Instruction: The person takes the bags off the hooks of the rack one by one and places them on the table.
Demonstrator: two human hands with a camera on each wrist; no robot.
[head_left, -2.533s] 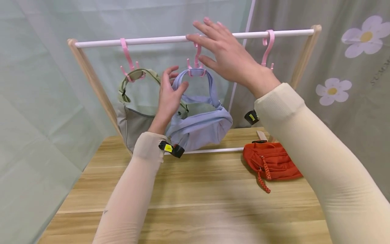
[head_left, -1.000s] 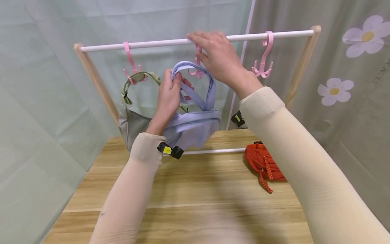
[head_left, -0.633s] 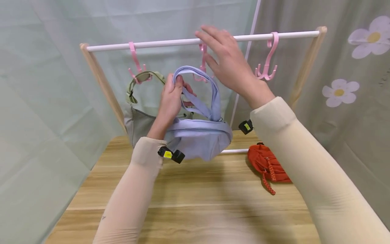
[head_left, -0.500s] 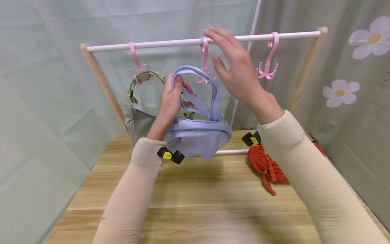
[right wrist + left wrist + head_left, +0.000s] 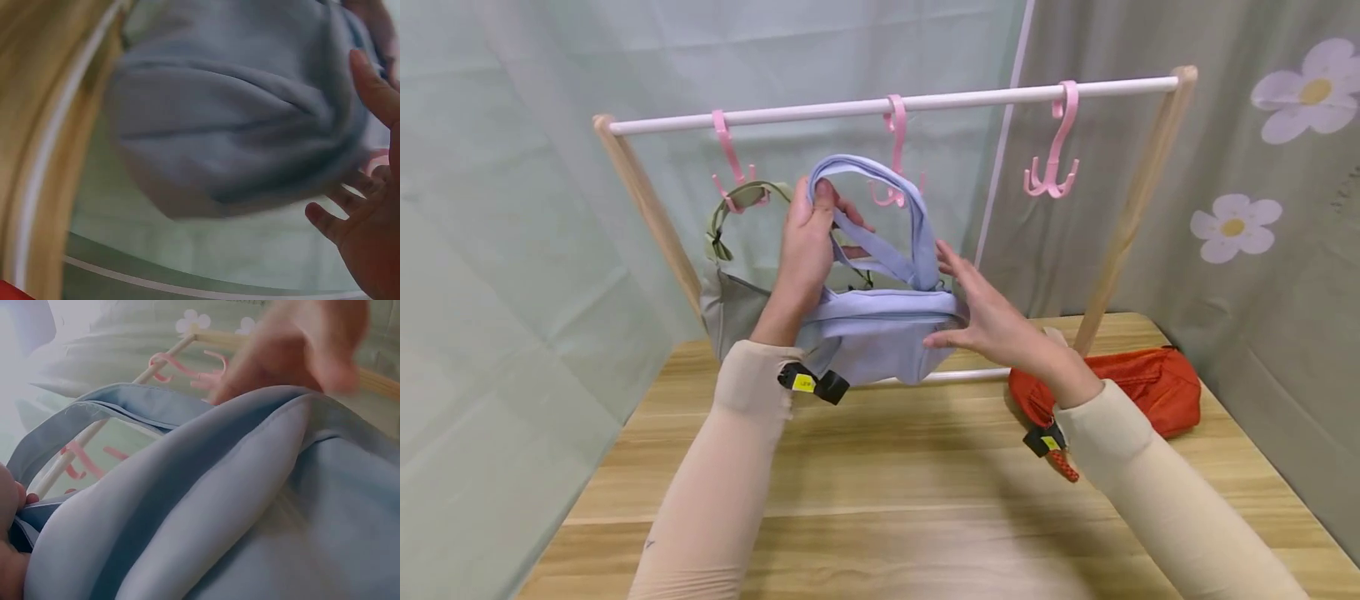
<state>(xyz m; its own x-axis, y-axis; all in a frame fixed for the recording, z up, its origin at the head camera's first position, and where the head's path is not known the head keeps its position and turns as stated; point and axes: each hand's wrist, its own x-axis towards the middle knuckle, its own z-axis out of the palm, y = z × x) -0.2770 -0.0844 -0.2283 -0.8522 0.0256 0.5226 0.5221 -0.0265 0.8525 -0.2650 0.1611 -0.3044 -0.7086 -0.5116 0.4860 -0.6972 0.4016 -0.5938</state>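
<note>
A light blue shoulder bag (image 5: pixel 883 342) hangs in front of the rack, its strap off the pink middle hook (image 5: pixel 898 150). My left hand (image 5: pixel 805 246) grips the strap's left side, thumb in front and fingers behind. At the bag's right end is my right hand (image 5: pixel 996 321), thumb and fingers spread apart on either side of that end. Whether it touches the cloth I cannot tell. The right wrist view shows the bag's blurred end beside the spread fingers of the right hand (image 5: pixel 375 231). Behind the left hand, a grey bag (image 5: pixel 733 312) with a green strap hangs from the left hook (image 5: pixel 727 154).
A white rail (image 5: pixel 970 101) on wooden posts carries the hooks. The right hook (image 5: pixel 1054 158) has nothing hanging from it. On the wooden table (image 5: pixel 880 475) lies a red bag (image 5: pixel 1165 392) at the right, partly behind the right forearm. Curtains stand behind and at the left.
The left hand has taken the blue bag's strap off the middle hook. The right hand has left the rail by that hook and come down to the bag's right end.
</note>
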